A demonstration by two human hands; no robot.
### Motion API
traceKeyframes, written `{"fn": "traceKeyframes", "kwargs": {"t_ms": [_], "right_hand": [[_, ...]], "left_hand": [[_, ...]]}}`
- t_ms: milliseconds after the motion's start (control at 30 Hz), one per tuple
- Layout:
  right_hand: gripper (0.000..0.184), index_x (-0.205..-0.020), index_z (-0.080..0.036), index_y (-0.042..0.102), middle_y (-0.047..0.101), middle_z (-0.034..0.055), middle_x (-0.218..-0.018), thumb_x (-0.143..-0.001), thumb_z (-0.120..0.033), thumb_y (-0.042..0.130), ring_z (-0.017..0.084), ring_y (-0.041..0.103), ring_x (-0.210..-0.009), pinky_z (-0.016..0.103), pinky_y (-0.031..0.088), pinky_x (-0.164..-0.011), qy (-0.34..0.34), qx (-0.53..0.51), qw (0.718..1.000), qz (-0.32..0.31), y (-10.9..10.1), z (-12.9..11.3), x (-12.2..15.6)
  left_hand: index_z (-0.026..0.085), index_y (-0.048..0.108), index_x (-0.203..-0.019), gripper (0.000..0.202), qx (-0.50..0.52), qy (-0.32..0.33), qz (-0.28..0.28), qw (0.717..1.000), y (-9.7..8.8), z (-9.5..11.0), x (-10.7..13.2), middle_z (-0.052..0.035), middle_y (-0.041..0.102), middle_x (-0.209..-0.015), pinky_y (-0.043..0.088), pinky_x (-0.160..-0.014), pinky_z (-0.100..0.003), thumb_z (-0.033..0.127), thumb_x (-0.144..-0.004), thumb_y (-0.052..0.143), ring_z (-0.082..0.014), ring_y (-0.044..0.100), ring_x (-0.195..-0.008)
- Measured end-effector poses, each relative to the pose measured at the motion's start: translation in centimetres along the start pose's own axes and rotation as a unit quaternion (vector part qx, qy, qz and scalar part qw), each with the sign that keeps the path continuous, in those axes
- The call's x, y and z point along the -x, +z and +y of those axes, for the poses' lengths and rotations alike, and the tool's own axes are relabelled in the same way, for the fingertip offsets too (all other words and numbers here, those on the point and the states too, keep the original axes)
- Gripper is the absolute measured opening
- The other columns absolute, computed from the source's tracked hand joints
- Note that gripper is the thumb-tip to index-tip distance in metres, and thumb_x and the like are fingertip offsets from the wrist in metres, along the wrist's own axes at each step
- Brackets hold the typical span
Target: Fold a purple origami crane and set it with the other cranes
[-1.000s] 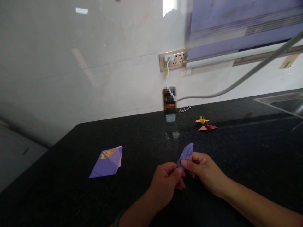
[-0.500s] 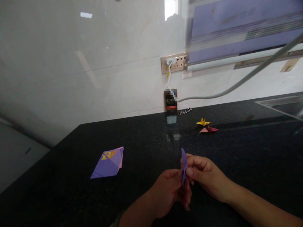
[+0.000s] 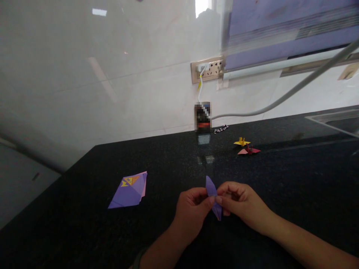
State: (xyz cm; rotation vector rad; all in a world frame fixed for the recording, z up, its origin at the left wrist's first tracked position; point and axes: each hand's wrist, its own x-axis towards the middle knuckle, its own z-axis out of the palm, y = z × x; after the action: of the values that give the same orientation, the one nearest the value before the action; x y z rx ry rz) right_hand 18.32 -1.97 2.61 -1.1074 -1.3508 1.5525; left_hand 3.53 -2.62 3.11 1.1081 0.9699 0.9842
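A folded piece of purple origami paper, long and pointed at both ends, is held above the dark counter. My left hand pinches its middle from the left, thumb on the near face. From the right, my right hand pinches the same spot, its thumb tip close beside the left thumb. Fingers behind the paper are partly hidden. Away to the left lies a stack of purple and pink paper sheets with a yellow and orange printed patch. Beyond my right hand sit a yellow paper crane and a red-pink paper crane.
The black speckled counter meets a pale tiled wall. A blurred-out box stands against the wall beside a beaded string. A grey cable runs right from there, below a socket panel. A sink edge shows far right.
The purple paper has turned from nearly edge-on to showing its face, top tilted left. My left hand has risen slightly, and both thumbs now meet at the paper's middle.
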Motion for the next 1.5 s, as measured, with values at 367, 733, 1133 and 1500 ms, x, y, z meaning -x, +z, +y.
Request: {"fn": "traceKeyframes", "kwargs": {"t_ms": [367,733,1133,1500], "right_hand": [[0.02,-0.072,-0.014,0.058,0.057,-0.0034,-0.05,-0.065,-0.031,0.066,0.006,0.05,-0.041,0.018,0.04,-0.042,0.004,-0.022,1.0,0.002,-0.1,-0.3,0.0],[0.014,-0.069,-0.015,0.059,0.058,-0.0033,-0.05,-0.065,-0.026,0.066,0.006,0.051,-0.041,0.017,0.04,-0.042,-0.017,-0.052,0.998,-0.013,-0.5,0.3,-0.2],[0.002,-0.071,-0.017,0.059,0.055,-0.0016,-0.06,-0.07,-0.017,0.057,0.008,0.051,-0.046,0.02,0.041,-0.044,-0.113,0.05,0.992,0.031,-1.1,0.4,-0.2],[0.015,-0.088,-0.021,0.061,0.058,0.0043,-0.079,-0.079,-0.02,0.049,0.015,0.055,-0.069,0.026,0.044,-0.058,-0.194,0.173,0.965,-0.016,-1.8,0.3,-0.3]], "left_hand": [[0.012,0.06,-0.072,0.014,0.023,-0.027,0.061,0.997,0.1,0.2,0.2,-0.0017,0.063,-0.066,0.043,-0.058,-0.023,0.016,-0.061,0.066,-0.0109,0.056,-0.059],[0.013,0.059,-0.063,0.015,0.065,-0.039,0.069,0.995,0.1,0.1,0.1,0.0009,0.06,-0.059,0.042,-0.055,-0.023,0.016,-0.054,0.071,-0.0098,0.053,-0.054],[0.01,0.06,-0.082,0.031,0.087,-0.109,0.009,0.99,0.0,0.0,-0.1,-0.0052,0.062,-0.066,0.045,-0.055,-0.025,0.039,-0.072,0.054,-0.013,0.058,-0.058],[0.012,0.066,-0.082,0.022,-0.016,-0.08,-0.001,0.997,0.0,0.0,0.2,-0.0054,0.065,-0.07,0.044,-0.058,-0.023,0.027,-0.066,0.063,-0.0132,0.057,-0.063]]}}
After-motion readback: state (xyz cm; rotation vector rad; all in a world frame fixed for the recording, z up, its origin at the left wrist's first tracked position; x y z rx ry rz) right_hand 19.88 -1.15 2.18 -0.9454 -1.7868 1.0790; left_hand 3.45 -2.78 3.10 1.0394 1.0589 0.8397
